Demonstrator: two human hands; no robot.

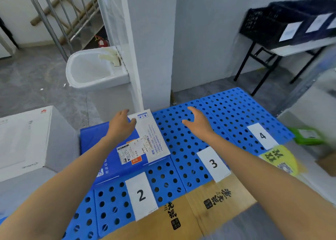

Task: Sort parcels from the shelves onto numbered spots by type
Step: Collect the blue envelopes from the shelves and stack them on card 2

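Left hand (121, 125), fingers loose, hangs over the white padded mailer (156, 141) stacked on a flat blue envelope (91, 139) behind the white "2" card (141, 195), likely grouping flat mail; right hand (198, 123) hovers spread, empty.

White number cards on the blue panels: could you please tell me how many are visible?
3: white paper card 2 front centre, card 3 right of it, card 4 farthest right. Others may be hidden.

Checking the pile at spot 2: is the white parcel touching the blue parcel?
Touching. The head view shows the white parcel lying partly on top of the blue parcel, edges overlapping.
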